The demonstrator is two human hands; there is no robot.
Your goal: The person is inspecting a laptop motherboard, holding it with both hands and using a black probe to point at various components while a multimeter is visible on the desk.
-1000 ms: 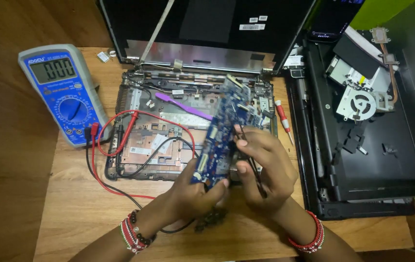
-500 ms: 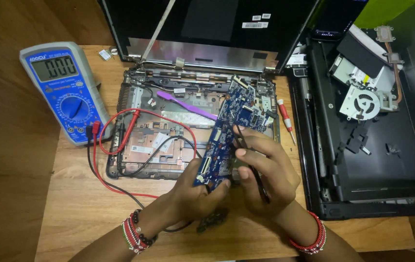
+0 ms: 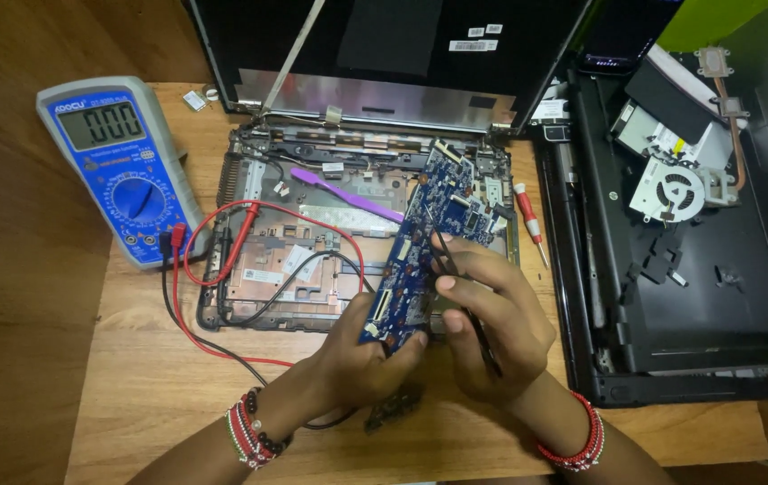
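**Board held tilted over the open chassis, probe on its upper half**

Left hand, lower centre of the frame, is closed around the bottom end of the blue circuit board, thumb on the face, fingers behind. The board stands tilted, its long edge running from lower centre up toward the middle of the frame, above the opened laptop base.

Right hand, just right of the board, pinches a thin black probe like a pen; its tip rests on the board's upper half. The exact contact point is too small to tell.

Change against the two earlier views: little. The board sits at much the same angle and place, and both hands keep their grips. The right hand's fingers seem slightly shifted along the probe. The camera has drifted a little, so the fan assembly at upper right sits differently in frame.

Judgement: the board is being probed point by point while steadied in hand; no new point reached that I can confirm.

Multimeter, upper left, blue, shows all zeros on its display. Red lead and black lead loop from it across the chassis toward the hands. Purple pry tool lies in the chassis; a red-handled screwdriver lies just right of the board.
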